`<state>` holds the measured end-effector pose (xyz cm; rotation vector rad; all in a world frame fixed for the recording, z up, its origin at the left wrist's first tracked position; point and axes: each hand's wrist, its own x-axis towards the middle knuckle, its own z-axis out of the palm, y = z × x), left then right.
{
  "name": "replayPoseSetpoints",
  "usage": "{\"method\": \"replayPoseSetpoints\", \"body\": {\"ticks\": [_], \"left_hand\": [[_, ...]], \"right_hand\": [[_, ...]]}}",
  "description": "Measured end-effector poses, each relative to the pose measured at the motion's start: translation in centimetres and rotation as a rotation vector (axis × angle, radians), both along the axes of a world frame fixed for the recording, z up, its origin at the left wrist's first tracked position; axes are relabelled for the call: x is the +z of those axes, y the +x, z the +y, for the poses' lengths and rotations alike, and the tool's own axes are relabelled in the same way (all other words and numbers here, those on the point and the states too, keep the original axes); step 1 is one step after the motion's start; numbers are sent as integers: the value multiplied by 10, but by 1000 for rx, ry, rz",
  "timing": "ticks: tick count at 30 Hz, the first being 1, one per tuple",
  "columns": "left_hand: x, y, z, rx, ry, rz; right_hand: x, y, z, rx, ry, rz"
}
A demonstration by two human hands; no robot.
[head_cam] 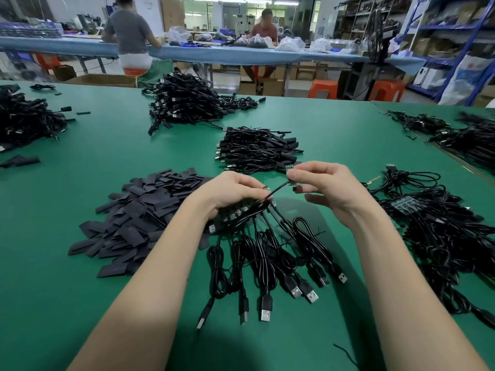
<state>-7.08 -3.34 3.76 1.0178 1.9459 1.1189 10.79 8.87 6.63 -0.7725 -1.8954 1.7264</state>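
The left hand [235, 194] is curled around a bundle of USB cables [242, 214]. They are thin, glossy black leads with small circuit boards at the gripped end. Their coils and metal USB-A plugs [265, 313] fan out on the matte green bench [80, 290] between the forearms. The right hand [326, 188] pinches one tiny circuit board [290, 173] between thumb and forefinger, its other fingers loosely bent. Its cable [278, 189] runs taut back to the left hand. Flat, dull black heat-shrink sleeves [139, 218] lie heaped just left of the left wrist.
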Motion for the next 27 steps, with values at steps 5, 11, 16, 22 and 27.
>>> {"method": "replayPoseSetpoints", "body": {"ticks": [5, 11, 16, 22, 27], "left_hand": [[-2, 13, 10, -55, 14, 344], [15, 30, 13, 80, 323, -133], [6, 49, 16, 90, 419, -390], [-3, 54, 18, 153, 465, -378], [-13, 59, 17, 116, 474, -189]], "right_hand": [[7, -2, -6, 123, -115, 88], [-4, -12, -6, -86, -131, 65], [-11, -14, -9, -159, -202, 78], [-14, -13, -7, -128, -173, 55], [-3, 1, 4, 6, -98, -79]]}}
